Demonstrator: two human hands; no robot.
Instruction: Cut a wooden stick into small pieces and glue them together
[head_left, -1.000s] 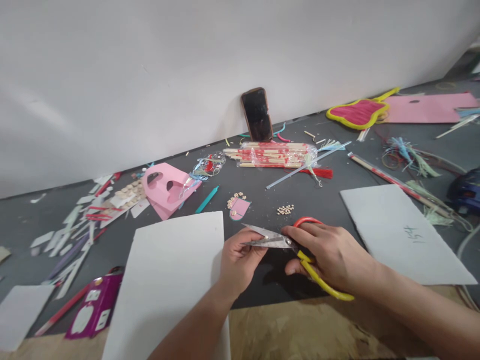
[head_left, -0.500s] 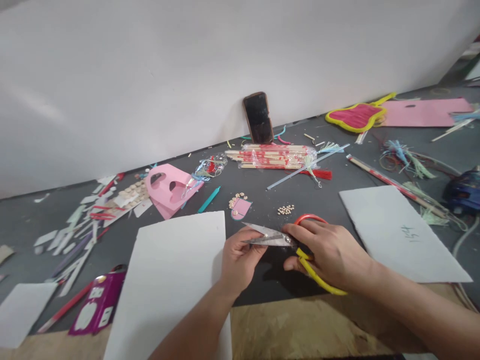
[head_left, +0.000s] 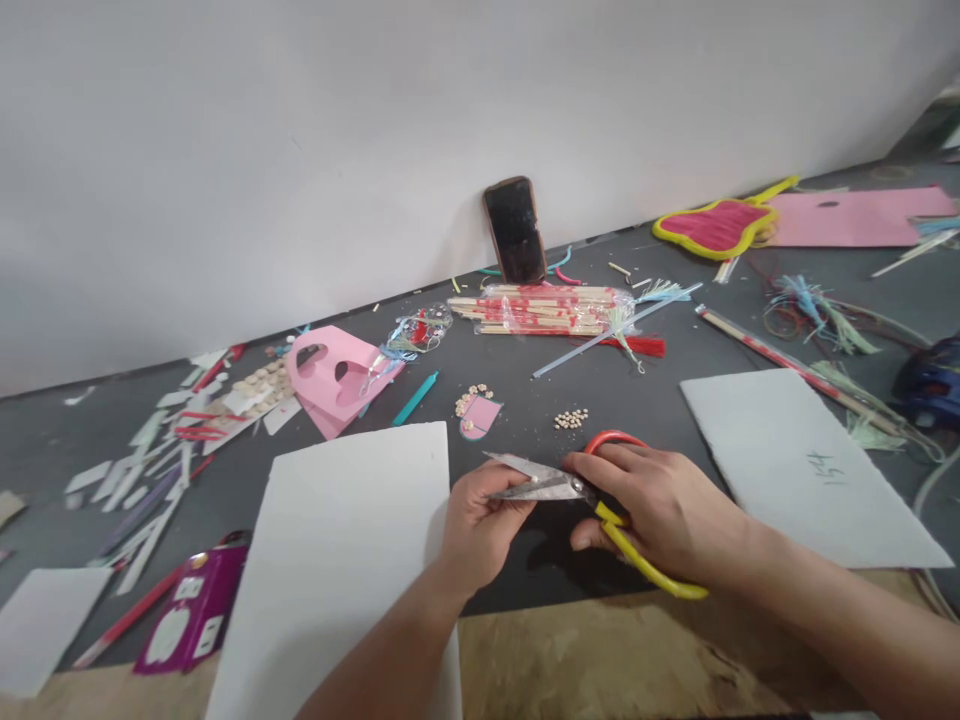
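Scissors point(head_left: 551, 487) with one red and one yellow handle are held level above the near edge of the dark tabletop point(head_left: 525, 388), their metal blades parted and pointing left. The right hand point(head_left: 667, 515) grasps them by the handles, fingers at the red loop and thumb below, near the yellow one. The left hand point(head_left: 484, 525) is at the blades with its fingers curled and its thumb near the lower one; whether it grips anything cannot be told, as the fingers hide the spot. A tiny pale bit point(head_left: 534, 479) shows between the blades, too small to identify. Just beyond lie a pink rounded cutout point(head_left: 480, 416) with small beige pieces at its edge, and, to its right, a little heap of similar beige pieces point(head_left: 571, 419). A thick white sheet point(head_left: 360, 520) lies under the left forearm, and another white board point(head_left: 787, 450), marked by hand, lies to the right. Farther back, a teal tube point(head_left: 415, 399) lies near a pink paper shape with holes point(head_left: 322, 390), and a phone point(head_left: 516, 230) leans against the wall point(head_left: 300, 180) behind plastic-wrapped wooden sticks point(head_left: 547, 312).
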